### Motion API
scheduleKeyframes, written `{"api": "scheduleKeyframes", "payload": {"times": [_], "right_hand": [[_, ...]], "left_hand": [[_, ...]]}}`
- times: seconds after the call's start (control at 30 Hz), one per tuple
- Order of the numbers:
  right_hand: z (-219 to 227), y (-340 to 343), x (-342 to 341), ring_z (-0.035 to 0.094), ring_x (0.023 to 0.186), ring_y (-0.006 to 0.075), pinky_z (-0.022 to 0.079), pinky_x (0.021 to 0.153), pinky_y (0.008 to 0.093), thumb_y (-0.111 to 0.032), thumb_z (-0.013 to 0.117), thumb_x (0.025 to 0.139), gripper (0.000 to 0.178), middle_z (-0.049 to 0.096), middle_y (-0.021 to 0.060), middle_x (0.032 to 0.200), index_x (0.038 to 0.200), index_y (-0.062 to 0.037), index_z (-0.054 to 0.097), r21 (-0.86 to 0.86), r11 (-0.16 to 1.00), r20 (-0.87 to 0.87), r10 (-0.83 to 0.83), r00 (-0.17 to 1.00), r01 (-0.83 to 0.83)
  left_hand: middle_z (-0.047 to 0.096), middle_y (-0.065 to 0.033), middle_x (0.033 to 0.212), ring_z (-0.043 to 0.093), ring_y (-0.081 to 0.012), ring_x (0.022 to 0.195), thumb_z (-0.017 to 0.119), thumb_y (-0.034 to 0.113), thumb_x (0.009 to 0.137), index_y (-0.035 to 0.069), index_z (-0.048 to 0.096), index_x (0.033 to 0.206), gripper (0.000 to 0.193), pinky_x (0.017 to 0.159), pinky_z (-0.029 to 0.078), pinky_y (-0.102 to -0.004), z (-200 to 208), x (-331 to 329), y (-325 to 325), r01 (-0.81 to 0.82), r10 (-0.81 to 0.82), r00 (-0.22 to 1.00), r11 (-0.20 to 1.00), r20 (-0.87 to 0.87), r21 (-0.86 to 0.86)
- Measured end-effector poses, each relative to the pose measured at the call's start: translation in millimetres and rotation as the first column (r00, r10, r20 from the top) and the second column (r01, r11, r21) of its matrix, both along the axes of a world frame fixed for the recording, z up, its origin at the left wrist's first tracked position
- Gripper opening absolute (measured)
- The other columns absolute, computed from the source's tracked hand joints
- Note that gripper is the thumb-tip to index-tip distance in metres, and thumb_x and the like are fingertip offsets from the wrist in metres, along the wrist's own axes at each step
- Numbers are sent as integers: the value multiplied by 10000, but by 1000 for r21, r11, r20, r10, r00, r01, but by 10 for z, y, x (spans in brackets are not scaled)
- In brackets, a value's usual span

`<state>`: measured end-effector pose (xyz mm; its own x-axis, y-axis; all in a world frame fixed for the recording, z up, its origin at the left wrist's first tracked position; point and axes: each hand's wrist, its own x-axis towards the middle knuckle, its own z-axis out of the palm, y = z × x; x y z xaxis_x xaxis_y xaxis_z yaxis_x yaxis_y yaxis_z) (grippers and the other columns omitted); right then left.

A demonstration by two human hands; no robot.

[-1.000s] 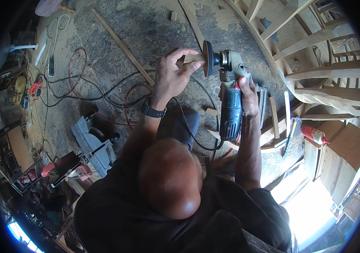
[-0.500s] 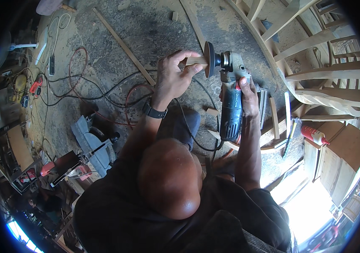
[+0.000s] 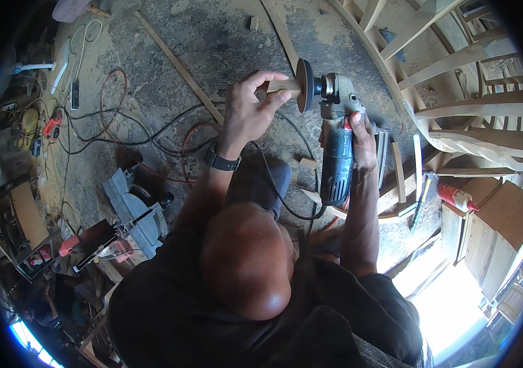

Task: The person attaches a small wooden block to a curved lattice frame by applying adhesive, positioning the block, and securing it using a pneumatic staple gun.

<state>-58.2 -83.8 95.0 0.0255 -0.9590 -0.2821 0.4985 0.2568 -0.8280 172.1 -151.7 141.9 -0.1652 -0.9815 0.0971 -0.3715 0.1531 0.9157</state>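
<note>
Wood piece [image 3: 283,85]: short, pale block, lying level at about 12 o'clock of the view; its right end touches the flat face of the disc.
Fingers on the piece: left fingertips [image 3: 272,75] curl over its top and thumb presses from below, so only the right half shows beyond them.
Left hand [image 3: 249,110]: closed in a pinch on the wood piece, palm turned toward the floor, dark watch [image 3: 221,162] on the wrist at 7 o'clock of the hand.
Grinder [image 3: 337,144]: blue-grey body pointing up toward 12 o'clock, metal head on top, round dark disc [image 3: 303,84] on edge at its 10 o'clock, just right of the fingers.
Right hand [image 3: 359,144]: wrapped around the grinder's body from the right side, fingers closed tight, thumb near the red switch.
Cord [image 3: 280,193]: black, running from the grinder's lower end in a loop toward 7 o'clock.
Floor [image 3: 212,49]: grey, dusty, strewn with offcuts; long slat [image 3: 179,66] lying aslant at 10 o'clock of the left hand.
Cables [image 3: 120,132]: red and black, tangled at 9 o'clock of the left hand.
Mitre saw [image 3: 136,214]: grey, on the floor at 8 o'clock, well apart from both hands.
Curved frame [image 3: 451,80]: pale wooden ribs at 2 o'clock, near the grinder but apart from it.
Red bottle [image 3: 456,196]: lying at 4 o'clock, beside wooden boxes.
</note>
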Motion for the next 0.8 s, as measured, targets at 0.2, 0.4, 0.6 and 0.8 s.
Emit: {"api": "scheduleKeyframes", "payload": {"times": [0.2, 0.4, 0.6, 0.8], "right_hand": [[-52, 6, -67, 700, 642, 228, 621, 569, 339, -486, 739, 898, 701, 659, 150, 895, 1348, -49, 426, 8, 1000, 96, 28, 995, -29], [-52, 3, -88, 701, 650, 241, 612, 566, 347, -473, 747, 896, 699, 663, 162, 891, 1339, -46, 416, -31, 998, 100, 53, 994, -50], [-50, 4, -77, 699, 643, 231, 614, 557, 339, -477, 746, 896, 694, 660, 158, 885, 1331, -47, 420, -26, 999, 98, 46, 994, -43], [-8, 0, -54, 696, 628, 221, 616, 556, 328, -491, 749, 888, 689, 657, 147, 877, 1307, -42, 436, 9, 1000, 56, 13, 998, -14]], "left_hand": [[755, -107, 1018, 712, -156, 933, 786, 134, 877, 35, 710, 1133, 284, 828, 559, -307, 21, -34, -1, 10, -11, 998, 1000, 62, 15], [756, -109, 1016, 716, -160, 916, 783, 116, 871, 33, 719, 1118, 268, 806, 565, -311, -16, -17, 6, 37, -32, 994, 998, 103, -47], [758, -113, 996, 722, -163, 898, 780, 110, 873, 21, 715, 1120, 271, 790, 570, -309, -13, -41, 11, 21, -21, 997, 1000, 70, -1], [761, -112, 964, 728, -161, 882, 785, 119, 869, 19, 718, 1116, 275, 778, 573, -311, -9, -38, 16, 29, -26, 996, 999, 85, -40]]}}
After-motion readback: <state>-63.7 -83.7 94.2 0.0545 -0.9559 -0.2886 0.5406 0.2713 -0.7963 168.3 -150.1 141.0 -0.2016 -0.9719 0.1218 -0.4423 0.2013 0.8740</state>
